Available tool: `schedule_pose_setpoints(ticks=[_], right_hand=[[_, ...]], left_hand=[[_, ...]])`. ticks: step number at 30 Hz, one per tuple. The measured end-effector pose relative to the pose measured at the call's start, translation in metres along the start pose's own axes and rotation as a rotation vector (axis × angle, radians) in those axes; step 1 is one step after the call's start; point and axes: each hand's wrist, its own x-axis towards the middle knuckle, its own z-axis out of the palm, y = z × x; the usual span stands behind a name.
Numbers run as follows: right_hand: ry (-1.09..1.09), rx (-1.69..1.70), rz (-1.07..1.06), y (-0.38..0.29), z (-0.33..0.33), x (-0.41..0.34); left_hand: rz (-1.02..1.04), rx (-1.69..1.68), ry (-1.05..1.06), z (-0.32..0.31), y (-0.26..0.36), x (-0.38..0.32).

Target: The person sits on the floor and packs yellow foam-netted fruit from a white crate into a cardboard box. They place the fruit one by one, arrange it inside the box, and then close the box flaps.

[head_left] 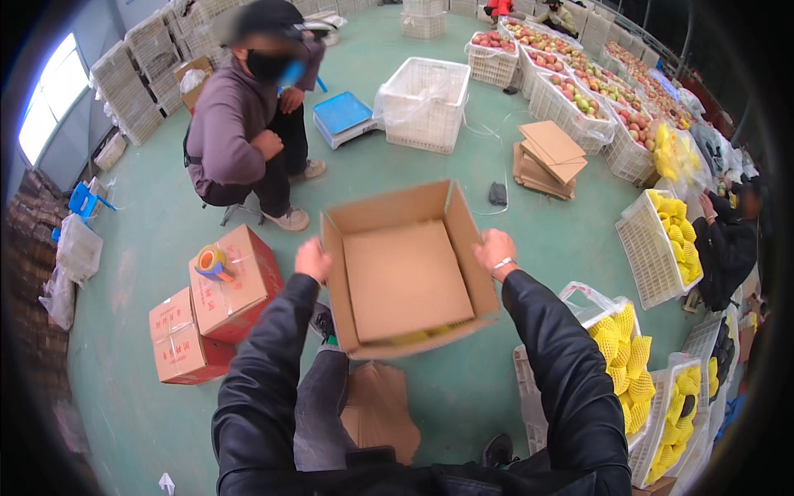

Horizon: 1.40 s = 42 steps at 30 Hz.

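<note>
An open-topped cardboard box [335,260] is held in front of me between both hands. My left hand [313,259] grips its left wall near the upper edge, and my right hand [494,253] grips the right wall. Inside the box lies a flat cardboard sheet [406,279], with a strip of yellow foam netting [422,335] showing along its near edge. Whatever is under the sheet is hidden. Below the box, a crumpled piece of brown cardboard [381,403] lies by my leg.
Taped cartons [232,282] with a tape dispenser [214,263] on top stand left. Beyond sits a person [239,124] near a blue-topped scale [344,115] and a white crate [422,108]. Cardboard sheets [549,158] lie right; crates of yellow-netted fruit [623,366] flank my right arm.
</note>
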Motion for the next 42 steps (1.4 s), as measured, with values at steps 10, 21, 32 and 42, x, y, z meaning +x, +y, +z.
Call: schedule_pose_setpoints(ticks=[10,21,32,42], right_hand=[[-0.221,0.666,-0.205,-0.01,0.023,-0.053],[-0.593,0.393,-0.089,0.062,-0.064,-0.343],[0.254,0.575,0.246,0.061,-0.204,-0.518],[1.05,0.787,0.819,0.166,-0.214,-0.659]], left_hand=[[0.055,0.168,0.333,-0.003,-0.031,0.04],[-0.325,-0.522,-0.207,-0.064,-0.048,-0.203],[-0.051,-0.863,-0.987,-0.005,0.156,-0.408],[0.053,-0.27,-1.341,0.07,0.157,-0.433]])
